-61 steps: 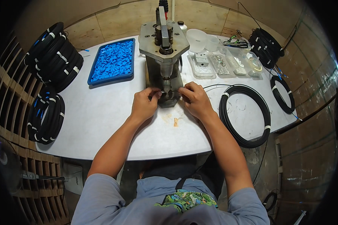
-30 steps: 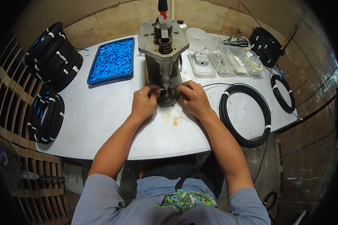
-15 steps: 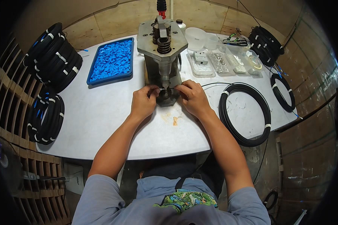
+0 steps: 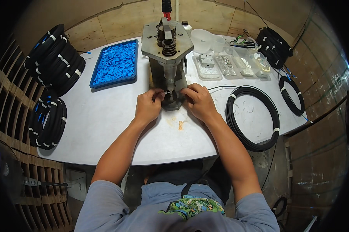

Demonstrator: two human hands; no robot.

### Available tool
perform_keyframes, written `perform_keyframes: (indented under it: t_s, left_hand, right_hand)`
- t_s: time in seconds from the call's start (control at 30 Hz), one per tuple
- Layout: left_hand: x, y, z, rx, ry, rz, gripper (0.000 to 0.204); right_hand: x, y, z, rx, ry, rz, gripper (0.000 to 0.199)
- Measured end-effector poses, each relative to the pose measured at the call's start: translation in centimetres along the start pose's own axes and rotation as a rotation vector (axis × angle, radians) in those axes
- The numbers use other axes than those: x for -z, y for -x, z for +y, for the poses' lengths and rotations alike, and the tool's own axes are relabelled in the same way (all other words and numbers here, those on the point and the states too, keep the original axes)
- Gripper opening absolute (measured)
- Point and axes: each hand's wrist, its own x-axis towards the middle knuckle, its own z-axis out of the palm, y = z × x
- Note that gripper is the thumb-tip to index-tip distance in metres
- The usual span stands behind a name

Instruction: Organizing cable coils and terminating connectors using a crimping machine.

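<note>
1. Head view. Grey metal hand press (image 4: 167,54) with a coiled spring on top, upright at the middle of the white round-cornered desk (image 4: 104,120), towards its far edge.
2. Left hand (image 4: 148,106): fingers curled, tips pinched at the left side of the press's dark base block (image 4: 172,101). What they grip is too small to tell.
3. Right hand (image 4: 197,101): fingers bent, tips touching the right side of the same block; any held part is hidden.
4. Blue rectangular tray of small blue plastic pieces (image 4: 115,63), far left of the press.
5. Clear plastic trays of small metal parts (image 4: 228,63), far right of the press.
6. Loose coil of thin black cable (image 4: 252,118), near the desk's right edge, beside the right forearm.
7. Bundled black cable coils (image 4: 54,58), off the desk's left corner.
</note>
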Motion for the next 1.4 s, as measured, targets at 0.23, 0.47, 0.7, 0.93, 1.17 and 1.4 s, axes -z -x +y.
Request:
perform_keyframes:
  t_s: [0.23, 0.47, 0.7, 0.93, 1.17, 1.4]
  left_hand:
    - [-0.06, -0.09, -0.24, -0.017, 0.008, 0.008, 0.018]
    - [-0.16, -0.14, -0.43, -0.014, 0.004, 0.008, 0.019]
    - [-0.08, -0.09, -0.28, -0.009, 0.007, 0.007, 0.020]
    - [-0.10, -0.15, -0.38, -0.012, 0.011, 0.004, 0.020]
    - [-0.05, -0.12, -0.37, -0.011, 0.012, 0.006, 0.020]
    - [-0.09, -0.12, -0.46, -0.008, 0.026, 0.006, 0.020]
  right_hand:
    - [0.02, -0.03, 0.01, 0.000, 0.005, -0.001, 0.032]
    - [-0.29, 0.00, 0.42, 0.052, 0.005, 0.056, 0.027]
    - [-0.28, 0.09, 0.26, 0.044, 0.002, 0.049, 0.026]
    - [-0.10, 0.01, 0.08, 0.049, -0.001, 0.060, 0.024]
    - [-0.02, 0.01, -0.02, 0.018, -0.001, 0.029, 0.030]
    - [-0.10, 0.02, 0.05, 0.055, 0.007, 0.063, 0.023]
